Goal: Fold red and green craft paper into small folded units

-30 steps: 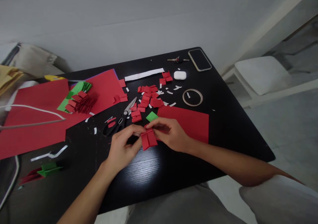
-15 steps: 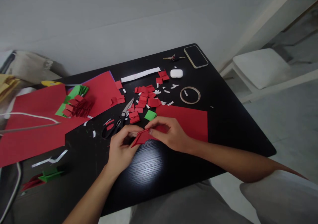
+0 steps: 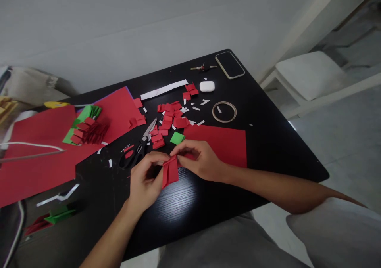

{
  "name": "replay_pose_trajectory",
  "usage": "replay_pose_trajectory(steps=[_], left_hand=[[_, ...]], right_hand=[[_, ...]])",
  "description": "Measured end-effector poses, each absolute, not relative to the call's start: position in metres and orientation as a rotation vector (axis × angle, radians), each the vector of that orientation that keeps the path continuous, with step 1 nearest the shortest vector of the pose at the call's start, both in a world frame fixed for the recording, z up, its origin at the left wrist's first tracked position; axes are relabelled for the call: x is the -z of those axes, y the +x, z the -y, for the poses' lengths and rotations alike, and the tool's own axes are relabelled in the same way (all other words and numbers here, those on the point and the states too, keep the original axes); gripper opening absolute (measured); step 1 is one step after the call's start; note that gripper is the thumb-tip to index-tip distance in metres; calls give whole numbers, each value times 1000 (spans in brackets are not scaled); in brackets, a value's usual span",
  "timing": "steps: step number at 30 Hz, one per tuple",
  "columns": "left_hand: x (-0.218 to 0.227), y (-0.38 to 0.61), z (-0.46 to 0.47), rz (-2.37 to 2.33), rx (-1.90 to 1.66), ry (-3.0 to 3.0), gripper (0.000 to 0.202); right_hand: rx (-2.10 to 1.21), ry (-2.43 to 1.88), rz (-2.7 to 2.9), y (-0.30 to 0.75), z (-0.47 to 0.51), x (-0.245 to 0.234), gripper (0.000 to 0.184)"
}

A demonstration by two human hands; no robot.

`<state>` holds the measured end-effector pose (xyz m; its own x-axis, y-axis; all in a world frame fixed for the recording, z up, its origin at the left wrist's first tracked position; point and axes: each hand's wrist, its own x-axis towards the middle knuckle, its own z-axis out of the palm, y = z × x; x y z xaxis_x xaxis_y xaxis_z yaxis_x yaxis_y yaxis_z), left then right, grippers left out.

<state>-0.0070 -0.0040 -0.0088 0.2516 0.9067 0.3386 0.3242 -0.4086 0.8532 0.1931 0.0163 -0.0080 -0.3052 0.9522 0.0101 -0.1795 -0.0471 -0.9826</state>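
Observation:
Between my two hands is a folded piece of red paper (image 3: pixel 170 172), its creased face turned toward me. My left hand (image 3: pixel 147 177) grips its left edge with thumb and fingers. My right hand (image 3: pixel 200 159) pinches its top corner. A large red sheet (image 3: pixel 228 145) lies partly under my right hand. Just beyond my fingers are a small green paper square (image 3: pixel 177 138) and several small folded red pieces (image 3: pixel 167 121). Black-handled scissors (image 3: pixel 138 151) lie beside my left hand, blades pointing away.
A tape roll (image 3: pixel 224 112), a white earbud case (image 3: pixel 207 86), keys (image 3: pixel 204 67) and a phone (image 3: pixel 230 65) lie farther back. At left are red sheets (image 3: pixel 35 157), a stack of folded paper (image 3: pixel 86 129), a yellow cutter (image 3: pixel 56 104) and a white cable (image 3: pixel 18 228). White scraps are scattered about.
The folded red paper has turned in my hands, from lying slanted to hanging down with its broad face showing. The view has shifted slightly.

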Motion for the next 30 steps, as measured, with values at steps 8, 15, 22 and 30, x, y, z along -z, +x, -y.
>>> replay_pose_trajectory(steps=[8, 15, 22, 30], left_hand=[[3, 1, 6, -1307, -1088, 1565, 7], [-2, 3, -3, -1162, -908, 1118, 29], [-3, -2, -5, -1144, -785, 1123, 22], [-9, -2, -5, -1205, -758, 1192, 31]], right_hand=[[-1659, -1019, 1221, 195, -18, 5, 12], [-1806, -1020, 1132, 198, -25, 8, 21], [-1767, -1092, 1131, 198, -26, 9, 24], [-1809, -1095, 1138, 199, -25, 9, 29]])
